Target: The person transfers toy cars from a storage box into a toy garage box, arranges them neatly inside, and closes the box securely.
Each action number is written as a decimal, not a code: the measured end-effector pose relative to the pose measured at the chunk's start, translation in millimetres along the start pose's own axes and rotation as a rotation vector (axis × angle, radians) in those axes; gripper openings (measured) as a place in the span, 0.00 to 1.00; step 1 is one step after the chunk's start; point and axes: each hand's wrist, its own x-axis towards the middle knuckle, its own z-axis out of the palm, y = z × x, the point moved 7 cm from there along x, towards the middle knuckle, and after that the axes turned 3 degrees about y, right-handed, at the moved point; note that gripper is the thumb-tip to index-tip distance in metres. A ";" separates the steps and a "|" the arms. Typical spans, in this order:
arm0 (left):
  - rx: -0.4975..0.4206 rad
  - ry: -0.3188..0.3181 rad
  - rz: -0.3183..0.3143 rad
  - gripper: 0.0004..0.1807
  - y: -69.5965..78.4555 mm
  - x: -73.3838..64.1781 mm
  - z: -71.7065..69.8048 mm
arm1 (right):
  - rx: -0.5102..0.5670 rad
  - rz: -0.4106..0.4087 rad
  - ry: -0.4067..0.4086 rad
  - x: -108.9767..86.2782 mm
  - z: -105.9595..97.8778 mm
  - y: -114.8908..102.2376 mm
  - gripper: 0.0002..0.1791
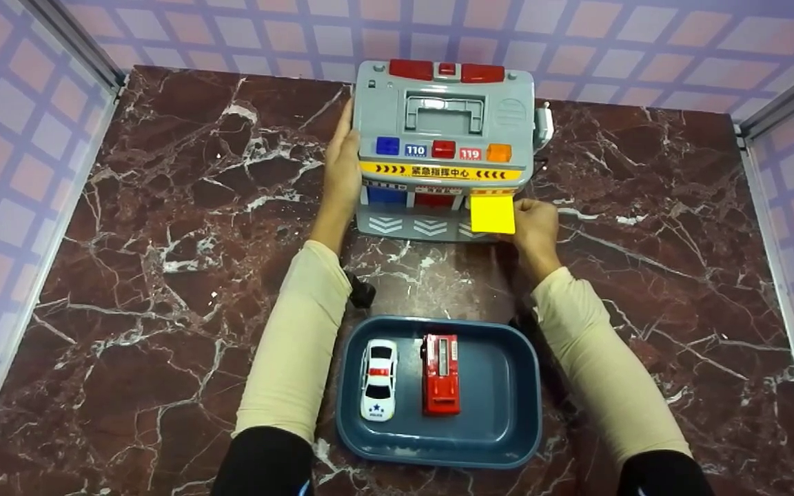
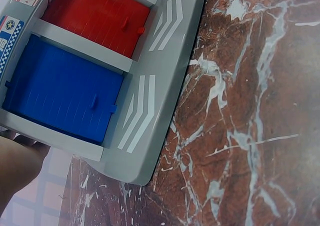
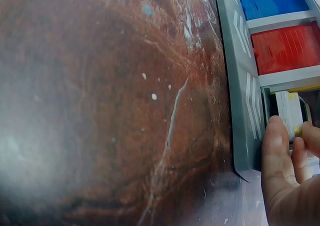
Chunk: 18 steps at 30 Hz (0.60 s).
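Observation:
A grey toy emergency station (image 1: pixel 366 114) stands at the back, its roof fitted with a carry handle and coloured buttons. My left hand (image 1: pixel 343 172) lies along its left side with extended fingers. At the rightmost bay, where the yellow door (image 1: pixel 492 215) is swung up, is my right hand (image 1: pixel 536 227). In the right wrist view its thumb and fingers pinch a small white toy vehicle (image 3: pixel 290 111) with yellow bits in the bay opening. The door hides this vehicle from the head view. Lowered blue (image 2: pixel 65 88) and red doors (image 2: pixel 100 18) close the other bays.
A dark blue tray (image 1: pixel 500 386) sits between my forearms, nearer to me. Inside it are a white police car (image 1: pixel 378 379) and a red fire truck (image 1: pixel 441 386). Patterned panels (image 1: pixel 287 41) bound the dark red marbled table (image 1: pixel 183 207) at the back and sides.

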 end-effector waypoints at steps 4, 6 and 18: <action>-0.001 -0.002 -0.002 0.29 0.2 -0.3 0.0 | 0.022 -0.005 -0.001 -0.3 1.4 -0.6 0.16; 0.005 -0.008 0.015 0.28 1.4 -0.2 0.5 | -0.043 -0.021 0.018 0.3 -0.3 -2.1 0.17; 0.012 0.004 -0.011 0.29 0.8 -0.5 0.4 | 0.003 -0.010 -0.066 -3.3 -2.8 -0.1 0.10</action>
